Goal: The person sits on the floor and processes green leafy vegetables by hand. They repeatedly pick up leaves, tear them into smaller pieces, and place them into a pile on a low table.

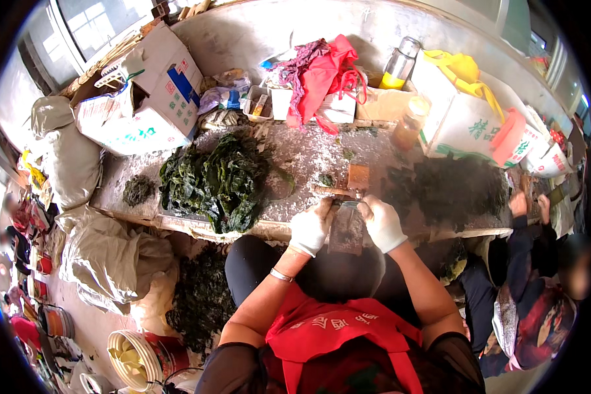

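Note:
My left hand (313,227), in a white knit glove, is closed at the table edge, with its fingertips on one end of a small dark strip (345,202). The thumb and fingers of my right hand (382,224), gloved alike, pinch the other end. Beneath the strip, a narrow board (345,231) juts from the table towards my lap. A wooden stick (331,190) and a reddish-brown block (358,177) lie just beyond my hands. To the left is a big heap of dark green seaweed (215,181); a darker, blurred pile (458,192) lies to the right.
A carton (152,98) stands back left, another (465,113) back right, with a jar of brown liquid (410,123) near it. Red cloth (325,74) covers a box behind. A co-worker's hands (519,203) are at the right end. Sacks (118,256) and a bucket (133,357) stand left.

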### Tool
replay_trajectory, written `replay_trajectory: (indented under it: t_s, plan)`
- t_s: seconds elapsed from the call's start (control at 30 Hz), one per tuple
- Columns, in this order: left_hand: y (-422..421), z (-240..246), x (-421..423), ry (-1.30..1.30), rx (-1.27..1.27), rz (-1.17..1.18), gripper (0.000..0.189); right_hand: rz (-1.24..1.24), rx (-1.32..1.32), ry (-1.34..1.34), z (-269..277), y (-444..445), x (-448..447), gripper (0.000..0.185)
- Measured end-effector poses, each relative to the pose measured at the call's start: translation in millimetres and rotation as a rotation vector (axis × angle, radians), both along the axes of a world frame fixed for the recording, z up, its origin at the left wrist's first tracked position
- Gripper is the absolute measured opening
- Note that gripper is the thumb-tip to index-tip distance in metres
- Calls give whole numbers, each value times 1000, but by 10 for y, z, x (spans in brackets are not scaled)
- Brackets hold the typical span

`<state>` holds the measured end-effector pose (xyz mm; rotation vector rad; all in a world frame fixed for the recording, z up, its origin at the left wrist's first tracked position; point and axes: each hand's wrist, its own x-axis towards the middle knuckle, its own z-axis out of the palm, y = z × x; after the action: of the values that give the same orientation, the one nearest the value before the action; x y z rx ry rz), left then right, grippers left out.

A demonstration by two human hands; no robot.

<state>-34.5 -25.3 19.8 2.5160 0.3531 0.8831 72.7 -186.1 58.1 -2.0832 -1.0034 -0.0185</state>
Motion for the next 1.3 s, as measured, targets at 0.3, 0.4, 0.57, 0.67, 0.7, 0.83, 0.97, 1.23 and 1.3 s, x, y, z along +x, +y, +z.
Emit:
replay_trajectory:
  t_s: [0.3,0.4,0.57,0.67,0.7,0.83,0.97,1.23,1.3]
  plan:
    - [31,-134,35,87,-235,10,22,-16,87,-36,-318,59,1,27]
    - [51,-179,-3,5,-292,-36,23,-24,-72,-105,-358,5,-25,25]
    - [533,-180,-295,135,-369,218,23,-417,-128,-285,-663,-756,558,20]
    - [497,-227,-462,154,-189,5,21,-447,-289,-613,-210,-1103,933,20]
    - [467,-257,-495,135,-94,-61,20,-451,-510,-924,187,-1108,991,20]
    - [48,249,-474,263,-22,-237,16,-752,-581,-885,783,-1068,830,19]
    - [-253,336,-287,176,120,-288,17,-76,-120,-409,804,-405,-10,26]
    - [137,321,-2,206,-293,-435,24,111,74,0,167,-291,52,13]
    - [132,187,69,82,-367,-419,26,33,147,30,159,-209,28,13]
